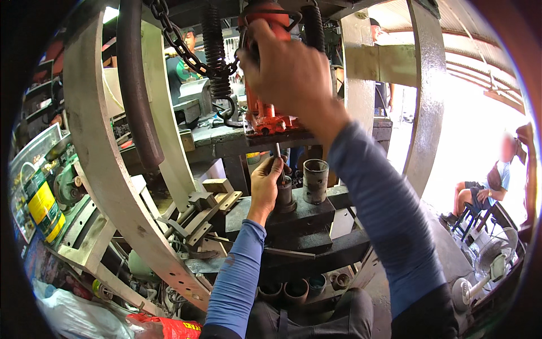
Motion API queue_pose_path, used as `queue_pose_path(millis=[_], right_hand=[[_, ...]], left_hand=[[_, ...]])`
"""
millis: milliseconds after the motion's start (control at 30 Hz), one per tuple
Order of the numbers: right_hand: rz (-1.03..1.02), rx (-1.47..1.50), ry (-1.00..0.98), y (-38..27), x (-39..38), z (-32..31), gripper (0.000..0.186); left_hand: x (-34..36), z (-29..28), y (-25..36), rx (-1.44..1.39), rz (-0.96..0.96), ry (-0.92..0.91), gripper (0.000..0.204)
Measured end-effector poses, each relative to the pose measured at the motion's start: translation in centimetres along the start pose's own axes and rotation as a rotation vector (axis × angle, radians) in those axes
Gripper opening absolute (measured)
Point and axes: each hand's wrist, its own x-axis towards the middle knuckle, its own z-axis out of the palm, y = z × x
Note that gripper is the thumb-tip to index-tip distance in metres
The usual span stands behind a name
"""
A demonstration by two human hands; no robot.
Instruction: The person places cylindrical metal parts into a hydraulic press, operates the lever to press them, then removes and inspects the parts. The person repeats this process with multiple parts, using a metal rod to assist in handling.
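My right hand (291,76) is raised, fingers curled on the upper part of a red hydraulic jack (265,127), their exact grip partly hidden. My left hand (266,189) pinches a slim metal rod (277,150) below the jack's plate. That rod stands over a dark cylindrical metal part (287,200) on the press bed (254,223). A hollow, holed steel sleeve (315,189) stands upright to the right of it.
Steel posts (84,113), springs (215,56) and a chain (180,45) frame the work. Blocks and plates (220,200) lie left of the bed. A seated person (488,186) is at right beside a fan (491,254); others stand behind the press.
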Motion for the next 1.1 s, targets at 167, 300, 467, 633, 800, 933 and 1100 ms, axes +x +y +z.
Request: queue_pose_path(millis=[167, 300, 467, 633, 800, 933, 1100], right_hand=[[0.101, 0.015, 0.040, 0.1, 0.5, 1.1, 0.040], [0.065, 0.102, 0.022, -1.4, -3.7, 1.0, 0.036], [0.028, -0.021, -0.019, 1.1, 2.0, -0.7, 0.035], [0.140, 0.057, 0.071, -1.6, -1.8, 1.8, 0.033], [0.122, 0.046, 0.031, -1.4, -1.6, 0.4, 0.035], [0.077, 0.047, 0.002, 0.8, 3.1, 0.7, 0.045], [0.134, 0.049, 0.205, -2.1, -3.7, 2.9, 0.027]], left_hand=[[0.1, 0.1, -0.1, 0.084, 0.012, -0.022, 0.029], [0.0, -0.7, -0.1, 0.088, 0.032, -0.030, 0.028], [0.3, 0.7, -0.3, 0.070, 0.042, -0.055, 0.027], [-0.5, -0.1, -0.4, -0.017, 0.014, -0.008, 0.027], [-0.2, 0.0, -0.3, 0.080, 0.037, -0.029, 0.027], [0.3, 0.5, -0.3, 0.057, 0.057, -0.065, 0.027], [0.0, -0.5, -0.5, 0.044, 0.018, -0.044, 0.029]])
